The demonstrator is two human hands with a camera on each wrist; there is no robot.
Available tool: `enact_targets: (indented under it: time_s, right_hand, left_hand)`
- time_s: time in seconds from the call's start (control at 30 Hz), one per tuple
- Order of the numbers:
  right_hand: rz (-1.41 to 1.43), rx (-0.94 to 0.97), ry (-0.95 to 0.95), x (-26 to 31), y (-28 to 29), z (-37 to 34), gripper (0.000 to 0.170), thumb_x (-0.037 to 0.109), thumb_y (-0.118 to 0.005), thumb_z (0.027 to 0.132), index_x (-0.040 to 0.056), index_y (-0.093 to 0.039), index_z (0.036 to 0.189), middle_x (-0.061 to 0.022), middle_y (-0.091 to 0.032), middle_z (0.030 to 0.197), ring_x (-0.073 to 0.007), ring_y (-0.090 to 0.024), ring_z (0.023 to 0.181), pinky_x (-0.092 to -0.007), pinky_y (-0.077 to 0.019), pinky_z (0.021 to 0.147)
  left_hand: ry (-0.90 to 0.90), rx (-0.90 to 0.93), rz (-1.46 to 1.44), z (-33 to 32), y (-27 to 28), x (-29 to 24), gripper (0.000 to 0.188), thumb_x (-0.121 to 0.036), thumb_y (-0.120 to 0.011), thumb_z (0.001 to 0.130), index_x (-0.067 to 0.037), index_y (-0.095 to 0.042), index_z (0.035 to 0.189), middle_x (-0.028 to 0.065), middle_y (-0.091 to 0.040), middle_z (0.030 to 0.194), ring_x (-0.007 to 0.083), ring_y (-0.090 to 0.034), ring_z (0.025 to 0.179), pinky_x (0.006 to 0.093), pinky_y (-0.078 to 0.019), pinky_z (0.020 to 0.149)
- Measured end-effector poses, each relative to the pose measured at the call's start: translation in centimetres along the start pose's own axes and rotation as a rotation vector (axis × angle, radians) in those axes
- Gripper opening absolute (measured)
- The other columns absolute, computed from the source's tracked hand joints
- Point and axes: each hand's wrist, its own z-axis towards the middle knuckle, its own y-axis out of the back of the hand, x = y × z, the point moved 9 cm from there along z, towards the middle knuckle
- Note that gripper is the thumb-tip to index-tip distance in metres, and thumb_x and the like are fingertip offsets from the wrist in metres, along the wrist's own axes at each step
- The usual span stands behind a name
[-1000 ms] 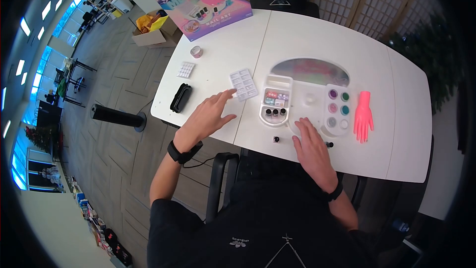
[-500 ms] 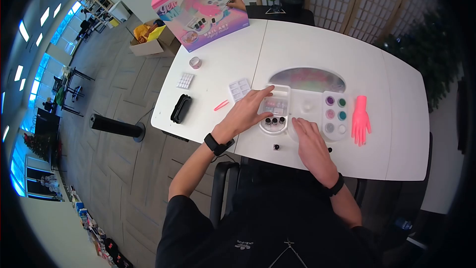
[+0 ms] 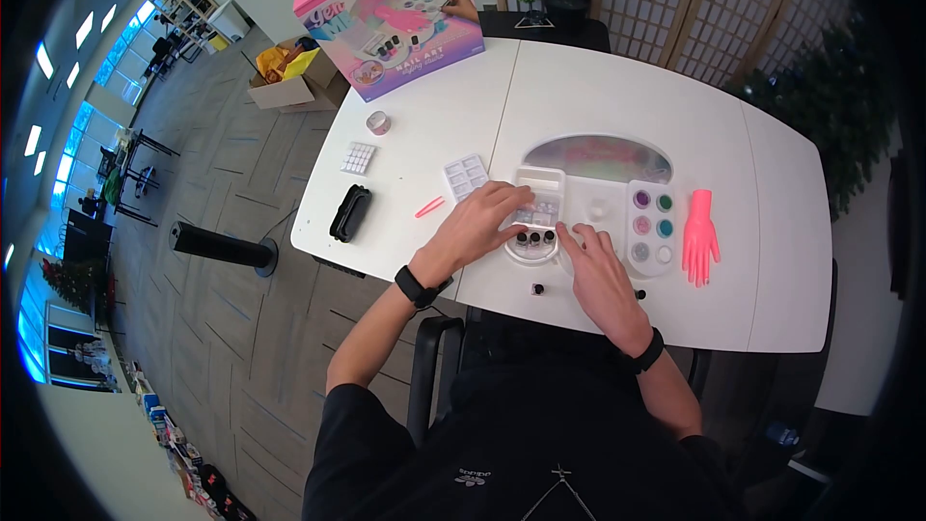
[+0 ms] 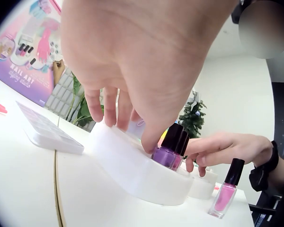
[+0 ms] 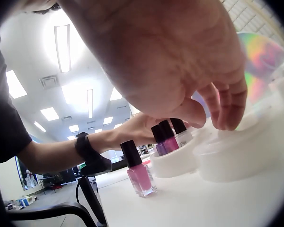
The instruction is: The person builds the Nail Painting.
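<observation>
My left hand (image 3: 479,222) reaches over a white organizer (image 4: 137,175), fingers pointing down into it. Its fingers and thumb span a clear plastic cover (image 3: 545,213) over the middle compartment. In the left wrist view the thumb lies beside a purple nail polish bottle (image 4: 164,156), one of several at the organizer's near end. The hand hides part of the cover. My right hand (image 3: 606,285) stands just right of the bottles, fingertips at the organizer's near right side, holding nothing visible. A loose pink nail polish bottle (image 5: 141,178) stands upright in front of the organizer.
Glitter pots sit in a white holder (image 3: 652,265) beside a pink model hand (image 3: 700,236). Left are a sectioned tray (image 3: 465,176), pink tweezers (image 3: 430,207), a black case (image 3: 350,213) and a small jar (image 3: 378,123). A nail art box (image 3: 395,24) stands behind.
My left hand has moved right from beside the sectioned tray onto the organizer, and its colored contents now show behind clear plastic. My right hand has shifted slightly left toward the bottles.
</observation>
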Motion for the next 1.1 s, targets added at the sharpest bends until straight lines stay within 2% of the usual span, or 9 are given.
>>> enact_targets:
  time_s: [0.13,0.23,0.33,0.43,0.6,0.7,0.83,0.97,1.1]
  right_hand:
    - [0.003,0.0,-0.008,0.0,0.1,0.1,0.064,-0.012,-0.057,0.089,-0.004,-0.06,0.152,-0.0213,-0.061,0.136,-0.0375,-0.06,0.12,-0.0449,-0.0541,0.106]
    - [0.021,0.009,-0.014,-0.1,-0.1,0.0,0.067,-0.016,-0.055,0.088,-0.0025,-0.057,0.153,-0.0218,-0.061,0.14,-0.0391,-0.06,0.123,-0.0462,-0.0535,0.107]
    - [0.05,-0.002,-0.014,-0.3,-0.2,-0.2,0.07,-0.017,-0.054,0.087,-0.0031,-0.053,0.155,-0.0226,-0.06,0.143,-0.0405,-0.059,0.125,-0.0473,-0.0517,0.11]
    - [0.05,-0.021,0.006,-0.1,-0.1,-0.4,0.068,-0.015,-0.054,0.088,-0.0067,-0.051,0.155,-0.023,-0.061,0.141,-0.0396,-0.059,0.123,-0.0456,-0.0503,0.111]
    - [0.065,-0.04,0.031,0.1,0.1,-0.4,0.065,-0.014,-0.054,0.089,-0.0087,-0.05,0.154,-0.0233,-0.062,0.139,-0.0392,-0.059,0.121,-0.0448,-0.0501,0.111]
    - [0.075,-0.046,0.031,0.1,0.2,-0.4,0.063,-0.013,-0.054,0.09,-0.0087,-0.051,0.154,-0.0231,-0.062,0.138,-0.0395,-0.059,0.121,-0.045,-0.0504,0.11]
    - [0.141,-0.052,-0.033,-0.3,0.5,-0.3,0.05,-0.006,-0.058,0.098,-0.0057,-0.056,0.148,-0.0209,-0.065,0.133,-0.0382,-0.062,0.118,-0.0459,-0.0529,0.106]
    - [0.232,-0.123,-0.098,0.1,2.7,0.2,0.027,0.008,-0.063,0.108,-0.0006,-0.064,0.133,-0.0179,-0.069,0.122,-0.0349,-0.068,0.106,-0.046,-0.0571,0.092]
    - [0.456,-0.184,-0.141,0.8,4.4,0.4,0.018,0.015,-0.066,0.11,0.0003,-0.066,0.12,-0.0168,-0.073,0.107,-0.0355,-0.072,0.089,-0.0454,-0.0574,0.077]
  left_hand:
    - [-0.068,-0.057,-0.026,-0.7,0.5,-0.7,0.045,-0.02,-0.08,0.099,-0.007,-0.07,0.141,0.0098,-0.065,0.156,0.038,-0.062,0.137,0.0488,-0.0539,0.113]
    - [0.052,-0.083,-0.171,-1.3,1.6,1.1,0.041,-0.015,-0.077,0.101,-0.007,-0.07,0.14,0.0133,-0.064,0.155,0.0392,-0.061,0.138,0.0462,-0.0534,0.114]
    - [0.213,-0.25,0.012,-3.5,5.2,3.4,0.034,-0.012,-0.073,0.101,-0.005,-0.07,0.135,0.0155,-0.069,0.142,0.0392,-0.064,0.13,0.0454,-0.055,0.108]
    - [0.422,-0.203,0.24,-6.6,6.2,6.7,0.03,-0.011,-0.074,0.1,-0.003,-0.07,0.128,0.0161,-0.07,0.125,0.0387,-0.067,0.119,0.0469,-0.0559,0.099]
    - [0.545,-0.149,0.276,-9.5,5.3,11.3,0.021,-0.013,-0.075,0.1,0.0,-0.071,0.115,0.0164,-0.072,0.107,0.0378,-0.069,0.104,0.0476,-0.0562,0.09]
    - [0.524,-0.159,0.263,-9.5,5.4,11.9,0.019,-0.015,-0.074,0.101,0.0,-0.071,0.11,0.0174,-0.073,0.103,0.0374,-0.071,0.098,0.0469,-0.0566,0.087]
    - [0.489,-0.16,0.102,-8.2,6.4,8.9,0.018,-0.016,-0.073,0.103,0.001,-0.071,0.11,0.0178,-0.074,0.102,0.0365,-0.071,0.097,0.0467,-0.0569,0.084]
    - [0.268,-0.123,-0.015,-4.5,7.3,1.0,0.017,-0.015,-0.073,0.104,-0.001,-0.073,0.112,0.0158,-0.073,0.103,0.0356,-0.072,0.097,0.0457,-0.0579,0.083]
    - [0.051,-0.098,-0.015,-1.7,7.2,-5.9,0.017,-0.013,-0.077,0.1,-0.003,-0.074,0.114,0.0127,-0.073,0.105,0.0347,-0.072,0.098,0.0444,-0.0593,0.084]
